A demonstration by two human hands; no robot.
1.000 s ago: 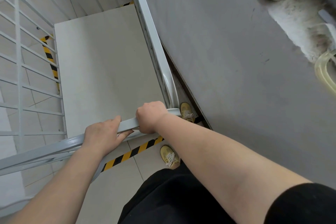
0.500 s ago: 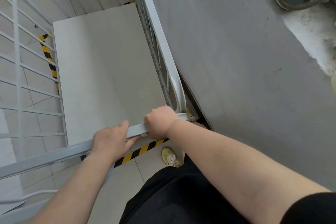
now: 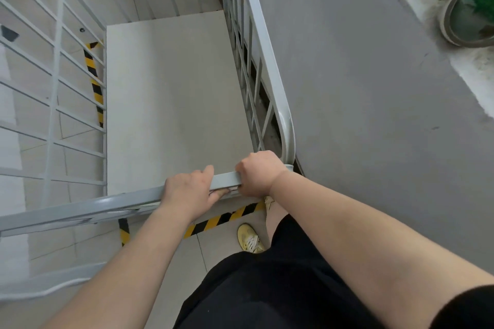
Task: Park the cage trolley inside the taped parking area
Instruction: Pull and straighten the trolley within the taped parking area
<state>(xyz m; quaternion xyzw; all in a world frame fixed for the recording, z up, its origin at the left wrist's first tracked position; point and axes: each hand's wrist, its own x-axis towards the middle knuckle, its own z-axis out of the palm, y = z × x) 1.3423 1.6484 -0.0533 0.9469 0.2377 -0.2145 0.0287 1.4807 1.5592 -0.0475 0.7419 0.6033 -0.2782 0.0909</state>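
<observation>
The cage trolley (image 3: 264, 67) is a light grey metal frame with barred sides and a pale flat deck, seen from above. My left hand (image 3: 188, 191) and my right hand (image 3: 258, 172) both grip its near top rail, close together by the right corner. Yellow-and-black tape (image 3: 222, 219) runs across the tiled floor just below that rail. A second taped strip (image 3: 93, 83) shows through the left bars along the deck's left edge. The trolley's wheels are hidden.
A grey wall (image 3: 374, 104) stands tight against the trolley's right side. A round metal basin (image 3: 470, 19) with green contents sits at the upper right. My yellow shoe (image 3: 250, 238) is on the tiles behind the near tape.
The trolley has rolled forward and swung a little; more of the near tape and its left corner now shows behind the rail. Both hands keep their grip.
</observation>
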